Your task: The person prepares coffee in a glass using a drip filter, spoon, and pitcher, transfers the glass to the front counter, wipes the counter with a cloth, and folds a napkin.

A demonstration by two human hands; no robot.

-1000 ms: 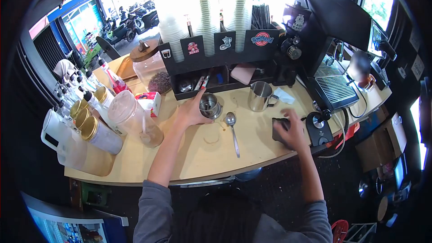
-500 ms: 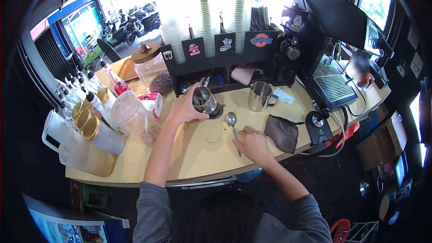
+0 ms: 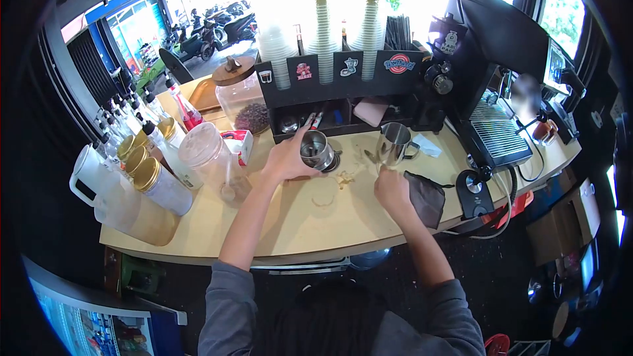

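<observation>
My left hand [image 3: 289, 160] is wrapped round a small steel cup [image 3: 316, 150] and tilts it a little on the counter. A dark round piece [image 3: 335, 162] shows beside the cup's base. My right hand [image 3: 391, 190] is closed on the handle of a spoon [image 3: 370, 156], its bowl pointing up and away from me. Just behind that hand stands a steel milk pitcher [image 3: 394, 144]. A dark cloth [image 3: 425, 199] lies right of my right hand.
Jars and jugs [image 3: 135, 214] crowd the left end of the counter [image 3: 290, 224], with pump bottles behind. A black organiser [image 3: 310, 102] with stacked cups lines the back. An espresso machine [image 3: 498, 128] and a tamping stand [image 3: 473, 194] are at the right. Brown stains mark the wood.
My right hand has lifted the spoon off the counter and moved forward toward the pitcher. A brown smear shows where the spoon lay. My left hand still holds the cup. The view has shifted slightly.
</observation>
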